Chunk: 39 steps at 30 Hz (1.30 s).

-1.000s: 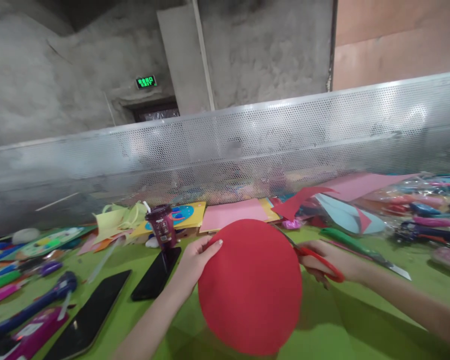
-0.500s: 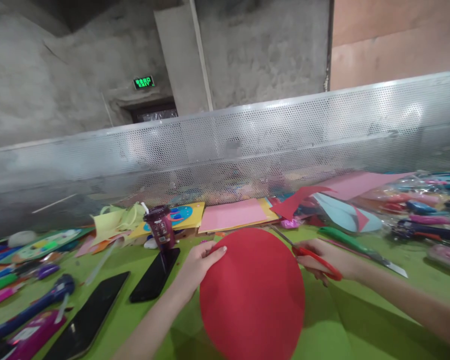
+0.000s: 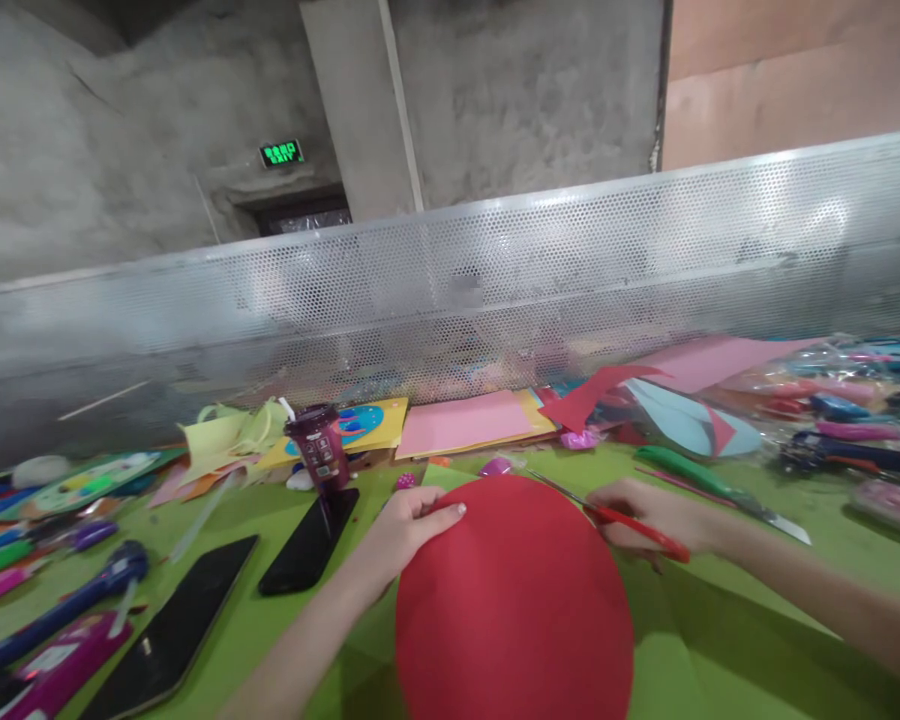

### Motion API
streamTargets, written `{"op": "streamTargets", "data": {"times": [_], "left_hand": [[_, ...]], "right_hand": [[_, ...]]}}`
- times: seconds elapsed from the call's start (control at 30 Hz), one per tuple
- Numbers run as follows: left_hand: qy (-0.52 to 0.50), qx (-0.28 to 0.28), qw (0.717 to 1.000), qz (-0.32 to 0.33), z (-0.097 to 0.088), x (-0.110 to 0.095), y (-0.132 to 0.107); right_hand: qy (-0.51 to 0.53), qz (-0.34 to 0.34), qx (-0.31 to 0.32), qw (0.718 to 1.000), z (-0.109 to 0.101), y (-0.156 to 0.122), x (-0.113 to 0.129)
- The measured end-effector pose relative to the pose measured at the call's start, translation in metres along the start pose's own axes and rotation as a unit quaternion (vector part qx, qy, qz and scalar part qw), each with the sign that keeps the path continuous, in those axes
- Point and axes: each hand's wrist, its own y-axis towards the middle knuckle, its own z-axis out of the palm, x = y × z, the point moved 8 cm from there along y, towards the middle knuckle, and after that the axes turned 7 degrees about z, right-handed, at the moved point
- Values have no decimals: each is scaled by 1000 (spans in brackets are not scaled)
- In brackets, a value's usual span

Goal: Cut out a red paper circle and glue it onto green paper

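Observation:
A large round piece of red paper is held up in front of me over the green tabletop. My left hand pinches its upper left edge, thumb on the near face and the fingers behind. On the right, my right hand is closed around the red handles of a pair of scissors. Their metal blades point up and left along the paper's upper right edge. How far the blades are parted, I cannot make out.
Left of my arm lie two black phones, with a lidded drink cup behind. A green-handled knife lies right of my right hand. Pink paper and red scraps sit before a perforated metal screen.
The red disc has tipped and shifted slightly down and right, and my left hand has moved slightly right with it. A purple-pink object now shows behind its top edge.

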Motion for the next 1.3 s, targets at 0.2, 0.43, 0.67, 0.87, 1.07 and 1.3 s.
{"op": "streamTargets", "data": {"times": [0.2, 0.43, 0.67, 0.87, 1.07, 1.3], "left_hand": [[24, 27, 999, 0, 6, -3, -3], [28, 31, 999, 2, 8, -3, -4], [31, 31, 999, -6, 8, -3, -5], [29, 29, 999, -5, 7, -4, -5], [28, 27, 999, -7, 7, -4, -5], [38, 27, 999, -7, 8, -4, -4]], "right_hand": [[-26, -5, 14, 1000, 2, -2, 5], [-49, -18, 17, 998, 4, -2, 4], [-74, -42, 14, 996, 3, -3, 12], [-70, -29, 20, 997, 4, -4, 9], [-69, -33, 10, 997, 4, -4, 10], [-74, -26, 19, 997, 5, -4, 11]]}}
